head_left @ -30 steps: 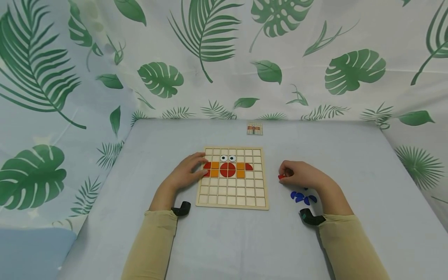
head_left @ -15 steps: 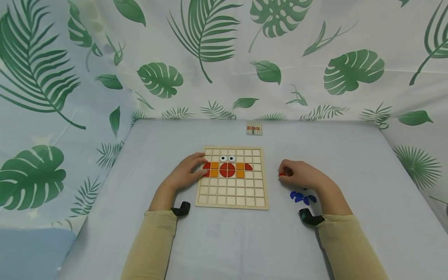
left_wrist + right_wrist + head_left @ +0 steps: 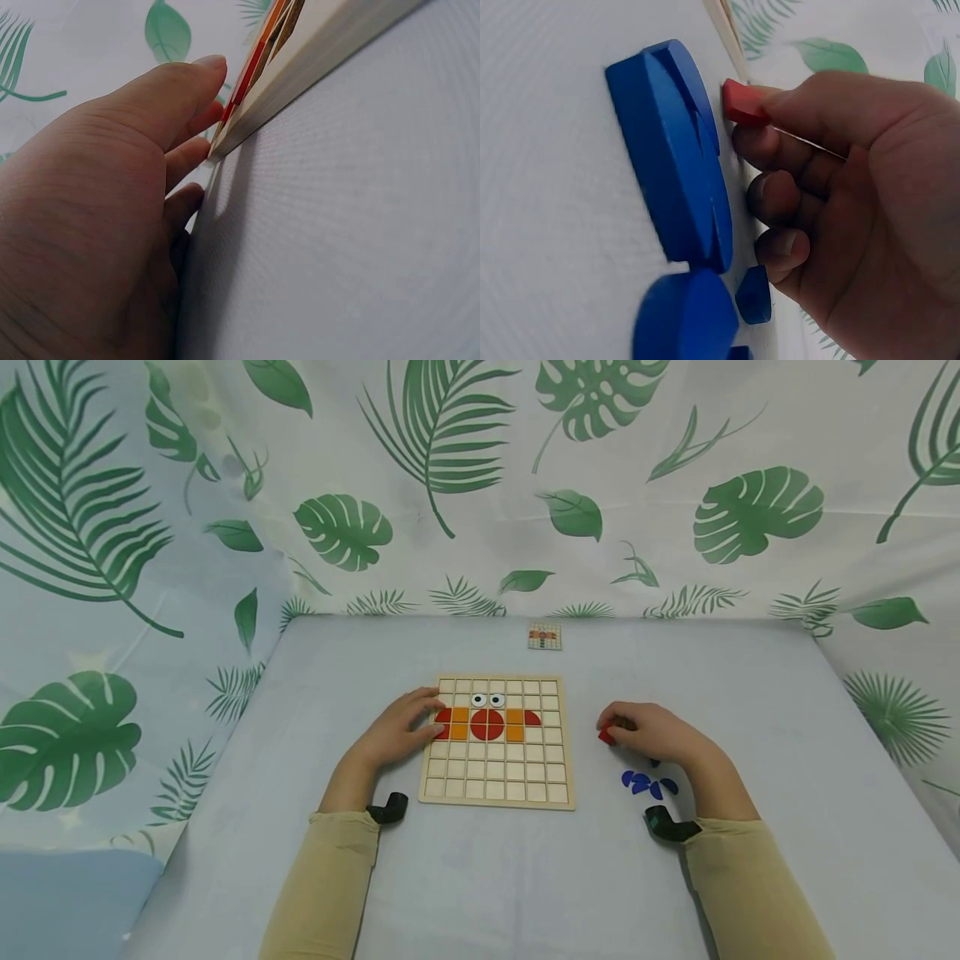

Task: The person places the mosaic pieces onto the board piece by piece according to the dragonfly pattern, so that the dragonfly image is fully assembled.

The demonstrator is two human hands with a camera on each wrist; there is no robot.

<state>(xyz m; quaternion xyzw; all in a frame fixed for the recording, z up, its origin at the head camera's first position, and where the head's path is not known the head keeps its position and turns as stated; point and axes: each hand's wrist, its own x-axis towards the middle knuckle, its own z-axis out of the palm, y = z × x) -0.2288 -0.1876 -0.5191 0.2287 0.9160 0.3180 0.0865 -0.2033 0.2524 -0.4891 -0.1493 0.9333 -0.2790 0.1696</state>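
A wooden grid board lies on the table, with red and orange tiles and two eye discs set in its cells. My left hand rests at the board's left edge, its thumb over a red corner tile. In the left wrist view its fingers lie loosely bent along that edge. To the right of the board, my right hand pinches a small red tile between thumb and forefinger, just off or on the cloth. Several blue rounded tiles lie beside this hand.
A small pattern card lies beyond the board, near the table's back edge. The table is covered by a pale cloth. Leaf-print curtains hang behind and at both sides. Dark wrist cameras sit on both wrists.
My right fingers have shifted slightly, turning the red tile so that more of it shows below the fingertips. The left hand, the board and its tiles stay put.
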